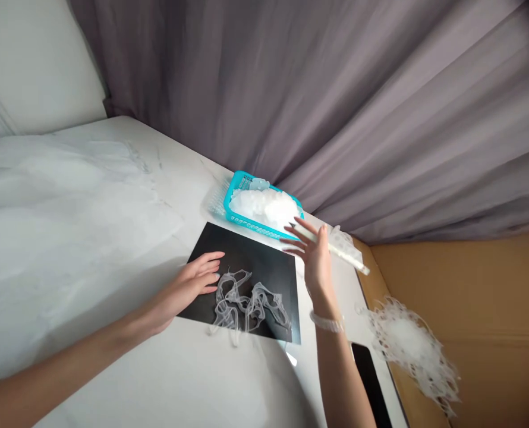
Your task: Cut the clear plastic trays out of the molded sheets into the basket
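Observation:
My left hand (192, 283) lies flat with fingers spread on the left edge of a black sheet (264, 261) on the white table. A tangle of clear, stringy plastic pieces (246, 304) rests on the sheet just right of that hand. My right hand (312, 254) is raised over the sheet's right edge, fingers loosely closed on a thin white stick-like tool (331, 248) that points toward the teal basket (242, 221).
The teal basket holds a heap of white translucent material (265, 205). A white lacy clump (409, 345) hangs off the table's right edge above a brown cardboard surface (478, 309). A dark phone (371, 380) lies near my right forearm. Grey curtain (336, 101) behind.

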A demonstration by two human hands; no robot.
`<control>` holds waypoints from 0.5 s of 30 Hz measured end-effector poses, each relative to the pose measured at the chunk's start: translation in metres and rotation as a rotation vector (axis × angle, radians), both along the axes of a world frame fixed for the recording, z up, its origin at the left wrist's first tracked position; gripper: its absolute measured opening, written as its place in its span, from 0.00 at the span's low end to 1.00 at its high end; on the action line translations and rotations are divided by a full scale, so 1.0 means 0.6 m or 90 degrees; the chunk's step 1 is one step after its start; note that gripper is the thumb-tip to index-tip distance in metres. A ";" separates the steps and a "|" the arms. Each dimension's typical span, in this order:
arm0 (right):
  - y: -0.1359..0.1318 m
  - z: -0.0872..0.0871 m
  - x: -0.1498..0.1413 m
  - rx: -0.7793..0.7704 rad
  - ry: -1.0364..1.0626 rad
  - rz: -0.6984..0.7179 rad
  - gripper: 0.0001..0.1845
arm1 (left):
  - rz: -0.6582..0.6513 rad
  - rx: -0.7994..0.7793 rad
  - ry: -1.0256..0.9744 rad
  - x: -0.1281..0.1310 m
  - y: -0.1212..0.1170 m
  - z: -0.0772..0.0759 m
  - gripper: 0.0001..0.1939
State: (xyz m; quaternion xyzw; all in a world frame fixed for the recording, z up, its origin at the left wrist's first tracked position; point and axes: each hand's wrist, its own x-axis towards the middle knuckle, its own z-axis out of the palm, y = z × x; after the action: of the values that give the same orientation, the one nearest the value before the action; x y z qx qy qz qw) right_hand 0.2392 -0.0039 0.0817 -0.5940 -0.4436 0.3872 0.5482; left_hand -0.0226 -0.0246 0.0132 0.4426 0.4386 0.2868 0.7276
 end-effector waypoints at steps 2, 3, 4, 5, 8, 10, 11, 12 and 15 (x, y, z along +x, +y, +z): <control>-0.070 -0.022 0.019 -0.104 -0.008 0.011 0.36 | -0.024 -0.021 -0.010 0.001 -0.005 -0.003 0.28; -0.101 -0.035 0.027 -0.160 0.001 0.011 0.37 | -0.036 -0.030 -0.013 0.002 -0.008 -0.004 0.28; -0.127 -0.048 0.033 -0.209 0.017 0.010 0.38 | -0.045 -0.038 -0.014 0.005 -0.012 -0.006 0.27; -0.148 -0.062 0.036 -0.245 0.044 0.012 0.38 | -0.053 -0.044 -0.015 0.008 -0.015 -0.008 0.27; -0.171 -0.104 0.014 -0.258 0.161 0.049 0.38 | -0.064 -0.050 -0.025 0.023 -0.021 -0.010 0.28; -0.166 -0.126 -0.022 -0.213 0.246 0.090 0.37 | -0.071 -0.051 -0.051 0.033 -0.024 -0.010 0.29; -0.160 -0.134 -0.044 -0.187 0.279 0.102 0.36 | -0.076 -0.052 -0.067 0.035 -0.026 -0.010 0.30; -0.154 -0.141 -0.065 -0.163 0.305 0.114 0.37 | -0.084 -0.055 -0.079 0.035 -0.029 -0.011 0.31; -0.142 -0.147 -0.108 -0.092 0.319 0.070 0.39 | -0.116 -0.031 -0.069 0.019 -0.028 -0.019 0.36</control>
State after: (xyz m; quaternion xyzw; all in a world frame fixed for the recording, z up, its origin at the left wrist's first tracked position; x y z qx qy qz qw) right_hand 0.1746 -0.0890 -0.0062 -0.4920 -0.2971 0.5822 0.5751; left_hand -0.0111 -0.0415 0.0020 0.4463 0.3637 0.2324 0.7839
